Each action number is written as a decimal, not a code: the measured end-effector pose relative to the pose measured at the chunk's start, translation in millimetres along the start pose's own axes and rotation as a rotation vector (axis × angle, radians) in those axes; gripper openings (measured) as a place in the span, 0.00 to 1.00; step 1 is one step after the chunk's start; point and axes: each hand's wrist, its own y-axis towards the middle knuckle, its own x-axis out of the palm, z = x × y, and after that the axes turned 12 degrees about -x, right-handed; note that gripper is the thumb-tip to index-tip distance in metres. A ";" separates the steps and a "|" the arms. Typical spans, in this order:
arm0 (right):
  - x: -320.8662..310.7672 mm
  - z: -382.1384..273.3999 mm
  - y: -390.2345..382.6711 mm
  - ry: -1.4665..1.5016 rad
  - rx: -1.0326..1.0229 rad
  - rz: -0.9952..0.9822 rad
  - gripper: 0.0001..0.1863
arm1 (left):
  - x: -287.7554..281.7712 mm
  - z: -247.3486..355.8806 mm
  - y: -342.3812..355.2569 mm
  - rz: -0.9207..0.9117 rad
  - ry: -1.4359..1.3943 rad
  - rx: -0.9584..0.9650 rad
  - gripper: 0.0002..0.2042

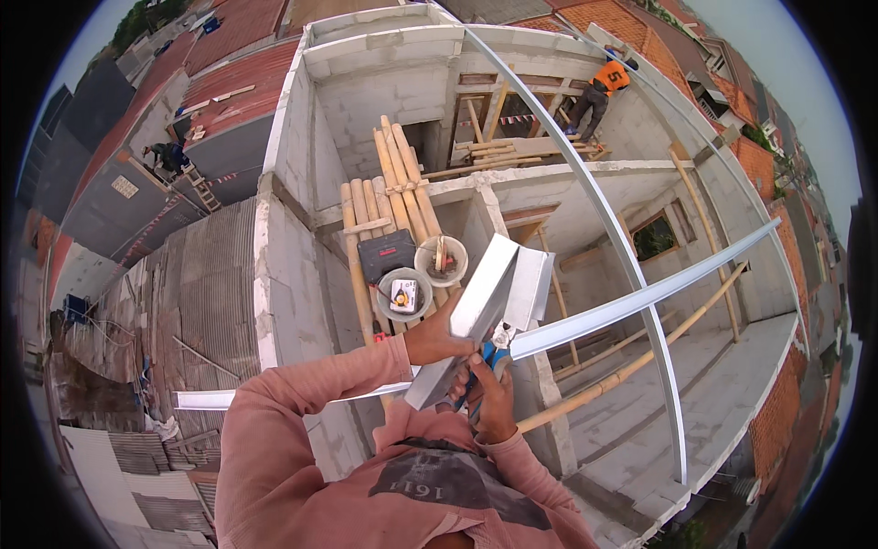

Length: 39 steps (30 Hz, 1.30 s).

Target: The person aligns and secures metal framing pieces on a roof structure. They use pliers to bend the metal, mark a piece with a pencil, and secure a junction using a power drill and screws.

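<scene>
My left hand point(437, 339) grips the side of a short light-steel channel piece point(480, 297) that tilts up toward the right. Just below it, my right hand point(492, 395) is closed on blue-handled tin snips point(489, 361), whose jaws meet the channel where it joins a long steel rail point(640, 297) running out to the right. Both pink sleeves come in from the lower edge.
A bamboo scaffold platform point(393, 197) lies below, bearing a black tool case point(386, 254) and two buckets point(403, 294) of tools. A curved steel rail point(604, 229) spans unfinished grey block walls point(274, 274). One person in orange point(599, 87) stands far off; another person point(169, 157) crouches on a left roof.
</scene>
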 end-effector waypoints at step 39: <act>-85.3 -72.3 -50.8 -0.257 0.480 -0.371 0.09 | -85.3 55.4 -65.5 -0.442 0.806 0.006 0.39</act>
